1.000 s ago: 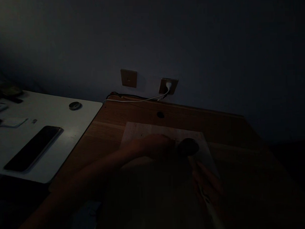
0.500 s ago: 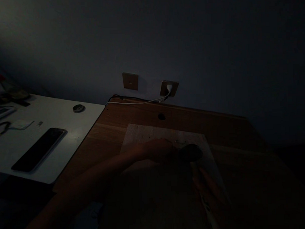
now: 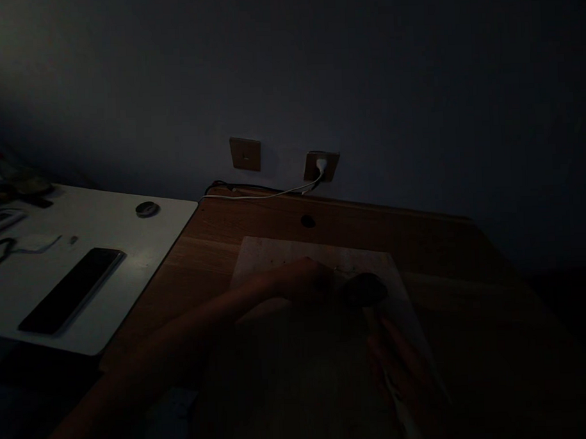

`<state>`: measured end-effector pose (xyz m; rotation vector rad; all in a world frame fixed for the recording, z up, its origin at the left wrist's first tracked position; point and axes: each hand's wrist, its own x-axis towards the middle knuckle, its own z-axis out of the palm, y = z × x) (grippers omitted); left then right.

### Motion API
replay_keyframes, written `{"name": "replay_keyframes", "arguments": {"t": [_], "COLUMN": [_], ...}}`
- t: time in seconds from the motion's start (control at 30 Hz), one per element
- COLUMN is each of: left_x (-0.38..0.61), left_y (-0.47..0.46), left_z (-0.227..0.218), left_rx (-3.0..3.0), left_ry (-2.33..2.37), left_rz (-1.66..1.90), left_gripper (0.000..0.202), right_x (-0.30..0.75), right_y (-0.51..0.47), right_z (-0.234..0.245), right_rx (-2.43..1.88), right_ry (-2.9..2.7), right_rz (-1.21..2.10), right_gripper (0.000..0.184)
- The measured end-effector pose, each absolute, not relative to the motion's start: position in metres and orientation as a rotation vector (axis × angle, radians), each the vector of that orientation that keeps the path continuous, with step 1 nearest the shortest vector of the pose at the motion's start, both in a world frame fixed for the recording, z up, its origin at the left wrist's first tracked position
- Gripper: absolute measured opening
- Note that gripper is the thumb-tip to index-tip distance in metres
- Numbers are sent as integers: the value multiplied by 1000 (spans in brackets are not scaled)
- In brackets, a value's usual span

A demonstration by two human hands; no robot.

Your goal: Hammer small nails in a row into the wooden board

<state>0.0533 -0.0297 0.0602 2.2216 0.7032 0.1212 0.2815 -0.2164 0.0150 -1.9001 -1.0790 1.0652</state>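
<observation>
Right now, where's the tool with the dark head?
In the head view, the tool is right of centre, in the right hand, over the pale board.

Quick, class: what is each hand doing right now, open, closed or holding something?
Left hand: curled; too dark to tell whether it holds anything.
Right hand: closed, holding a dark-headed tool.

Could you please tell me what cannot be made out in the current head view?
All in the head view:
Left hand: whether it holds anything; deep shadow hides its fingers.
Tool in the right hand: what lies beneath its dark head, which blocks the spot.
Board: its near edge, lost in shadow.
Pale object at far left: the rest of it, cut off by the picture's left edge.
</observation>
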Motion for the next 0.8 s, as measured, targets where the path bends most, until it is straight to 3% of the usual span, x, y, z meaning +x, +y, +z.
{"name": "replay_keyframes", "arguments": {"t": [0.1,0.3,0.43,0.6,0.8], "left_x": [52,53,57,62,65], "left_y": [-30,-31,-30,-31,-36], "left_z": [61,58,55,56,64], "left_rx": [2305,2664,2821,2925,2995], "left_ry": [631,454,374,410,453], "left_rz": [177,241,251,130,-18], "left_gripper": [12,16,11,12,10], "right_x": [280,276,274,276,277], "right_y": [-220,-216,-215,-215,-214], "right_z": [12,19,25,25,31], "right_rx": [-1924,-1976,-1958,-1966,-1913], "right_ry": [-1130,-1017,-993,-983,-998], "right_rz": [963,1061,1081,1137,1153], "right_gripper": [44,61,62,62,74]}}
